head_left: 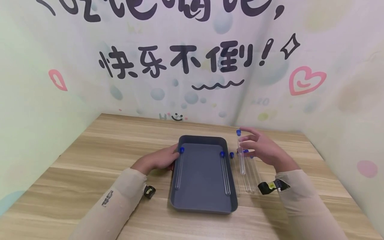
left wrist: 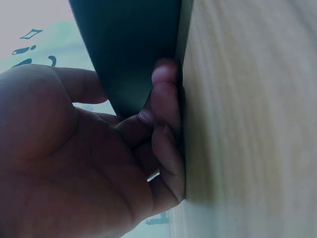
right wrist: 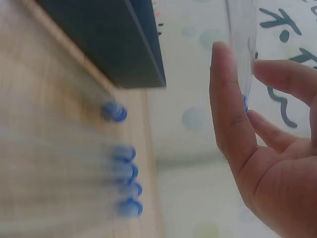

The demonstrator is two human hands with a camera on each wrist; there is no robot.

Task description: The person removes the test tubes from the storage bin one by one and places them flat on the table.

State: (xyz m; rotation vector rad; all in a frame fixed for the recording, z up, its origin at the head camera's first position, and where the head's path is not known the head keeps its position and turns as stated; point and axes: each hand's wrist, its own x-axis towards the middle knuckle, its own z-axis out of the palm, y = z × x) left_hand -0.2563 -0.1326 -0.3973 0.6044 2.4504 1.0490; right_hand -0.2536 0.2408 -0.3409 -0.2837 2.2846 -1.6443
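Note:
A dark grey tray (head_left: pixel 204 200) lies on the table. My left hand (head_left: pixel 163 158) holds its left wall; in the left wrist view the thumb reaches the rim and the curled fingers (left wrist: pixel 166 106) lie against the outer side. Inside the tray, one clear test tube with a blue cap (head_left: pixel 179 171) lies along the left wall and another (head_left: pixel 225 176) along the right. My right hand (head_left: pixel 262 146) pinches a blue-capped test tube (head_left: pixel 242 165) between thumb and fingers, raised off the table with the cap upward. In the right wrist view the held tube (right wrist: pixel 241 37) is seen partly.
Several more blue-capped test tubes (head_left: pixel 248 181) lie side by side on the wooden table (head_left: pixel 99 173), right of the tray; their caps (right wrist: pixel 126 171) look blurred in the right wrist view. A printed cloth (head_left: pixel 186 96) hangs behind the table.

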